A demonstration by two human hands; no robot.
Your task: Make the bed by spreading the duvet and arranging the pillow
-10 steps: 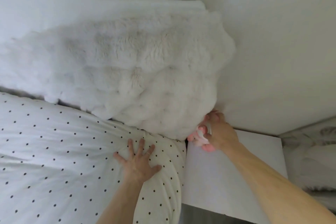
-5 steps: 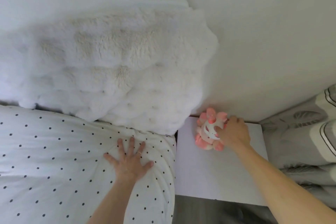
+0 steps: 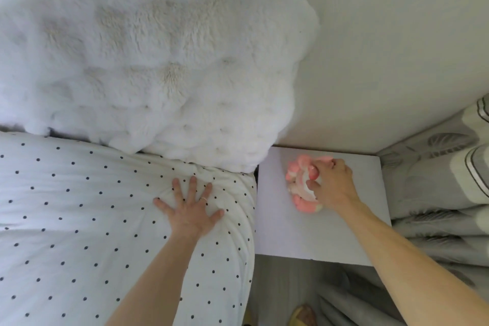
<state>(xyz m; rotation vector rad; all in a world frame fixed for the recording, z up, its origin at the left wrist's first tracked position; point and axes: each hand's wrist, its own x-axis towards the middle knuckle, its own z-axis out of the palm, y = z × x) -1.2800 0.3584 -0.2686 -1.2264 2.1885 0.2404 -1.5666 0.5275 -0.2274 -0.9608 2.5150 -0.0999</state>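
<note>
Left hand (image 3: 191, 210) flat, fingers spread, grip released, pressing the dotted duvet (image 3: 79, 219) at lower left of frame. Fluffy white pillow (image 3: 158, 61) fills upper left, propped against the wall, its lower edge overlapping the duvet. Right hand (image 3: 332, 184) clenched on a pink plush toy (image 3: 299, 185), at centre right, resting on the white bedside surface (image 3: 304, 233).

Risks:
- Leaning weight re-creases the duvet.
- Pillow may slump forward, unsupported.
- Toy could roll off if released carelessly.

Polka-dot duvet (image 3: 79, 219) spread flat below fluffy white pillow (image 3: 158, 61).
</note>
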